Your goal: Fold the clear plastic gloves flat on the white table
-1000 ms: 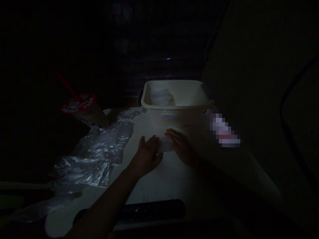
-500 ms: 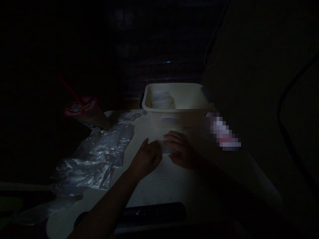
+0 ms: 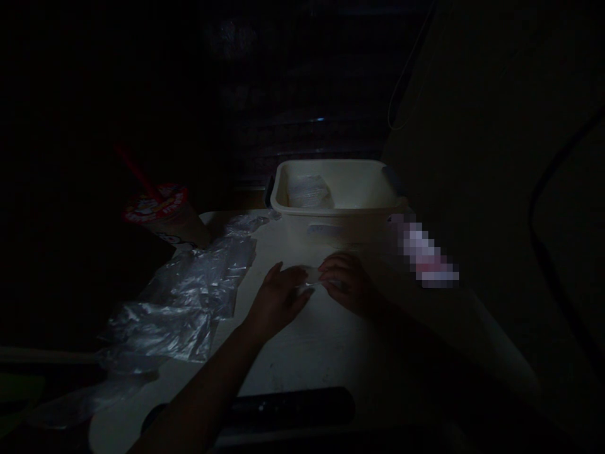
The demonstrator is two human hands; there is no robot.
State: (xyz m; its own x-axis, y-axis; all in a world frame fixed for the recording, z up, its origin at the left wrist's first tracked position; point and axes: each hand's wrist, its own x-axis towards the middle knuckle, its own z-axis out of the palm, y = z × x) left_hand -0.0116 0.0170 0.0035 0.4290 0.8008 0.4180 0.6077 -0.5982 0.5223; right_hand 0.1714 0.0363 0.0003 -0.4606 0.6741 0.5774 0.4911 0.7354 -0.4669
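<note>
Between my hands, low over the white table [image 3: 302, 353], is a small clear plastic bag [image 3: 312, 277]. My left hand [image 3: 282, 293] pinches its left side with thumb and fingers. The fingers of my right hand [image 3: 347, 282] are closed on its right side. A pile of clear plastic bags [image 3: 189, 296] lies left of my left hand. Beyond my hands stands a cream plastic bin [image 3: 340, 217], with a stack of folded clear bags [image 3: 309, 191] inside at its left. The dim light hides the finer detail of the bag I hold.
A drink cup with a red lid [image 3: 155, 203] and straw stands at the table's back left. A blurred-out item [image 3: 423, 252] lies right of the bin. The table's near side has a dark slot [image 3: 293, 407]. A dark cable [image 3: 534, 233] hangs at the right.
My fingers have shifted from lying over the small bag to gripping it from both sides, and its edge now shows raised between them. The pile and bin look the same.
</note>
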